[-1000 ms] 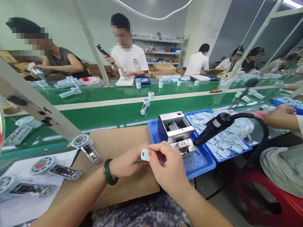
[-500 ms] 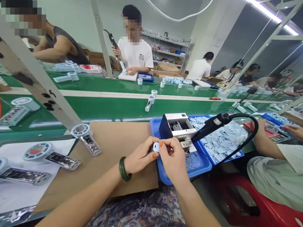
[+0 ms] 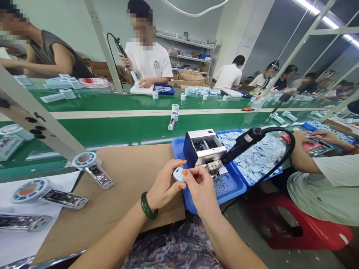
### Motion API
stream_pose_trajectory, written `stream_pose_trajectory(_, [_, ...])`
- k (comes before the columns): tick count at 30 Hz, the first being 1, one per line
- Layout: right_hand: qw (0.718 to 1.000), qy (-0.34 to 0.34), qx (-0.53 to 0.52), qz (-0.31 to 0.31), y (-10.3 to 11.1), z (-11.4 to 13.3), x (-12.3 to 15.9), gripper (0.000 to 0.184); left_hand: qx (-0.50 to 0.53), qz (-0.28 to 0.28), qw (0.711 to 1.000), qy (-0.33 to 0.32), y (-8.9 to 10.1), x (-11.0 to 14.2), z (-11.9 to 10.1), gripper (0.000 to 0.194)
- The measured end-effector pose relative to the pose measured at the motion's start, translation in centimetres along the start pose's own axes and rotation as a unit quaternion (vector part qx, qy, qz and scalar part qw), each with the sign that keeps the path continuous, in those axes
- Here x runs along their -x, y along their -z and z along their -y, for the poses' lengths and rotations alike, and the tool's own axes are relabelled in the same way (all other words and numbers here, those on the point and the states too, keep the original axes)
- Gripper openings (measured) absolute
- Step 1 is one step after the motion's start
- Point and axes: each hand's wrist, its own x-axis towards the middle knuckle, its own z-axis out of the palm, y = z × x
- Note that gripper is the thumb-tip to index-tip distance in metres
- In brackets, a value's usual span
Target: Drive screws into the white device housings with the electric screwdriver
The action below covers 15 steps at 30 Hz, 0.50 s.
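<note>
At the edge of a blue plastic tray [image 3: 232,191], the left hand [image 3: 164,183] and right hand [image 3: 200,190] pinch a white plastic part [image 3: 178,174] beside a metal screw feeder [image 3: 203,147]; a black electric screwdriver [image 3: 242,143] lies beyond, over a second tray [image 3: 254,175] heaped with pale blue pieces [image 3: 252,160].

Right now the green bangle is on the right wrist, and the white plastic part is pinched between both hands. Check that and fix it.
Wrong wrist: the head view shows the green bangle on the left wrist, not the right. The white plastic part is pinched between the left hand and right hand, as you said.
</note>
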Motion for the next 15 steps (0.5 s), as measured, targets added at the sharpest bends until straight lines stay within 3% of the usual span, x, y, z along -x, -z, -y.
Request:
stream_pose_trajectory(2, [0.999, -0.024, -0.027, 0.020, 0.2, 0.2, -0.2, 0.038, 0.024, 0.021, 0.999, 0.004, 0.6, -0.4, 0.4, 0.056])
stream_pose_trajectory(5, [0.994, -0.065, -0.076, 0.052, -0.2, 0.6, -0.7, 0.047, 0.047, 0.027, 0.999, 0.000, 0.9, -0.8, 0.9, 0.063])
stream_pose_trajectory(8, [0.986, -0.094, -0.098, 0.093, -0.9, 0.9, -1.0, 0.051, 0.044, -0.050, 0.998, -0.017, 0.3, -0.7, 1.2, 0.064])
stream_pose_trajectory(11, [0.985, -0.087, -0.106, 0.102, -0.8, 0.7, -0.6, 0.050, 0.023, -0.114, 0.993, 0.001, -0.1, 0.0, 1.2, 0.044])
stream_pose_trajectory(13, [0.995, -0.011, -0.088, 0.055, 0.4, 0.2, -0.4, 0.043, 0.016, -0.113, 0.991, 0.063, 0.1, 0.5, 1.6, 0.040])
stream_pose_trajectory(15, [0.985, 0.153, -0.034, -0.077, 2.6, -0.2, -0.9, 0.032, 0.031, -0.119, 0.985, 0.117, 0.5, 0.7, 2.5, 0.043])
